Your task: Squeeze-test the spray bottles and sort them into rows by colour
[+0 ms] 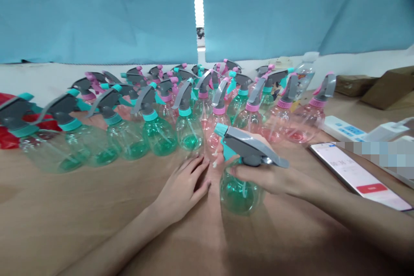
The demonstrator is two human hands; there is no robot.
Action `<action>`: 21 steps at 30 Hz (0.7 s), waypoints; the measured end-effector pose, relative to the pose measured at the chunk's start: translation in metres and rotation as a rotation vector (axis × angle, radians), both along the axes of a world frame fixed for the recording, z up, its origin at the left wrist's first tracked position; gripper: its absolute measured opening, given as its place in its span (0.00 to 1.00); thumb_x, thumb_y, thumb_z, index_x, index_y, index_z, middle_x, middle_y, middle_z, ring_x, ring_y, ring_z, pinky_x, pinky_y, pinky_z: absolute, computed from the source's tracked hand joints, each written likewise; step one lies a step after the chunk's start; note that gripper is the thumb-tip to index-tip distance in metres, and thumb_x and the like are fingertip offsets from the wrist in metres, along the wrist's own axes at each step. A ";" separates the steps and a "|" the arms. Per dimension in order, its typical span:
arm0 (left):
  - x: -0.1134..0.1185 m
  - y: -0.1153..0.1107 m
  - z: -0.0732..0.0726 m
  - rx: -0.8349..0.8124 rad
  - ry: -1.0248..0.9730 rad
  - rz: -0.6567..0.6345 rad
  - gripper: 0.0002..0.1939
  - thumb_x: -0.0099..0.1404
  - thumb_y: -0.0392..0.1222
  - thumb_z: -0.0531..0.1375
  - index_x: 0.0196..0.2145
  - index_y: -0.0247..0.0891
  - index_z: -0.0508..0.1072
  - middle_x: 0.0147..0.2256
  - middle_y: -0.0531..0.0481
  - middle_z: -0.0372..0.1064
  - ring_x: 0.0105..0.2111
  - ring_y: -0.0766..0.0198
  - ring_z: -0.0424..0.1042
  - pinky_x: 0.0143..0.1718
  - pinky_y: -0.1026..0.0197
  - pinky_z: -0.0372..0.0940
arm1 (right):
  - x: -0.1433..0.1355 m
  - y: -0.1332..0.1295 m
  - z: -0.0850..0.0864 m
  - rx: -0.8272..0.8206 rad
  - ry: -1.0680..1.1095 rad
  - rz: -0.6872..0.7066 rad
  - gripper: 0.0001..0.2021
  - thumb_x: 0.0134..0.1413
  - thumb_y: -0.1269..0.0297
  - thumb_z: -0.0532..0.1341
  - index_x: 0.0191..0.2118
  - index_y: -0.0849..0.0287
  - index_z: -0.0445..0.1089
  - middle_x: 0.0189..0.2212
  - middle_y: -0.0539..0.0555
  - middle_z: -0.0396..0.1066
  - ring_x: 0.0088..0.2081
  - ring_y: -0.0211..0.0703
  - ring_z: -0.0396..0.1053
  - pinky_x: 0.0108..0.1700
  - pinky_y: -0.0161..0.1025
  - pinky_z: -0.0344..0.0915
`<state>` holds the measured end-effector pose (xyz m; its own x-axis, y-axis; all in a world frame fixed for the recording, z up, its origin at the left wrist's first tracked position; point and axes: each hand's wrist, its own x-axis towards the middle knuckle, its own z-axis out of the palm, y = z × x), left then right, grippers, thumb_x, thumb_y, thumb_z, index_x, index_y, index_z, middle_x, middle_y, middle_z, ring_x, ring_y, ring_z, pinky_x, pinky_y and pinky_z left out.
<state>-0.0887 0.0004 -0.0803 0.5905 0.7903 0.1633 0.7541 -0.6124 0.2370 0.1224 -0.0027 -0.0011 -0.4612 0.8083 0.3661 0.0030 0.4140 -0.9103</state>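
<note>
My right hand (258, 172) is wrapped round the neck of a green spray bottle (241, 194), which has a grey and teal trigger head with its nozzle toward the left. Flat on the wooden table (181, 246) lies my left hand (184, 185), fingers loosely spread, a short way left of that bottle and not touching it. Just beyond the left hand stands another green spray bottle (189, 131). A pink spray bottle (218, 125) is partly hidden behind the held one.
Rows of green and pink spray bottles (158, 133) fill the table's far side. At right lie a phone (359, 177), a white power strip (344, 129) and a cardboard box (390, 88). A clear water bottle (304, 73) stands behind; red plastic (9, 136) lies at far left.
</note>
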 end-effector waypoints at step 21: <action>-0.002 0.000 -0.007 0.051 -0.002 0.007 0.21 0.72 0.46 0.50 0.57 0.36 0.65 0.59 0.41 0.62 0.59 0.50 0.60 0.58 0.45 0.57 | -0.003 0.002 -0.015 0.037 -0.105 -0.042 0.22 0.44 0.71 0.55 0.48 0.51 0.70 0.25 0.45 0.65 0.17 0.31 0.48 0.20 0.32 0.55</action>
